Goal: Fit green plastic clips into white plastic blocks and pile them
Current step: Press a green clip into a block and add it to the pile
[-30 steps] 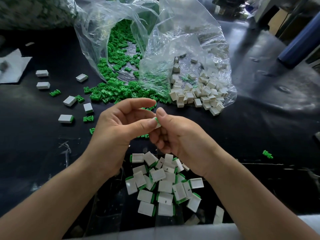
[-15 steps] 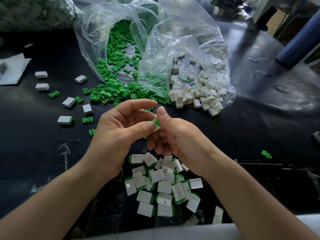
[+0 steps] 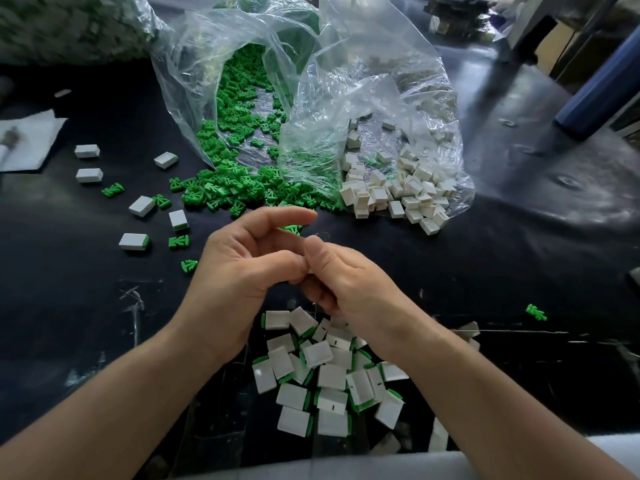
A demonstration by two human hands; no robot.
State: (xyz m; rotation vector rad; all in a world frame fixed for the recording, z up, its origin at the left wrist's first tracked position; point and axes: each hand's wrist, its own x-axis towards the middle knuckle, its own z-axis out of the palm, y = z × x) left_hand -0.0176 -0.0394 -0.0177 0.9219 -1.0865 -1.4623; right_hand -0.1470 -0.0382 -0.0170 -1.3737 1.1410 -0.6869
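Right hand (image 3: 349, 282) curled tight round a white block (image 3: 309, 270), only a sliver showing, over the middle of the black table (image 3: 450, 271). Left hand (image 3: 239, 271): thumb pressed against it, index finger lifted straight; can't tell if the lower fingers grip. Finished pile (image 3: 330, 375) at the near edge. Green clips (image 3: 235, 192) and loose blocks (image 3: 398, 195) spill from clear bags (image 3: 346, 81) further back.

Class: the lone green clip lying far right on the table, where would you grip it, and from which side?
Probably pinch the green clip across its narrow width, coming from above: it lies flat and apart, its long sides free.
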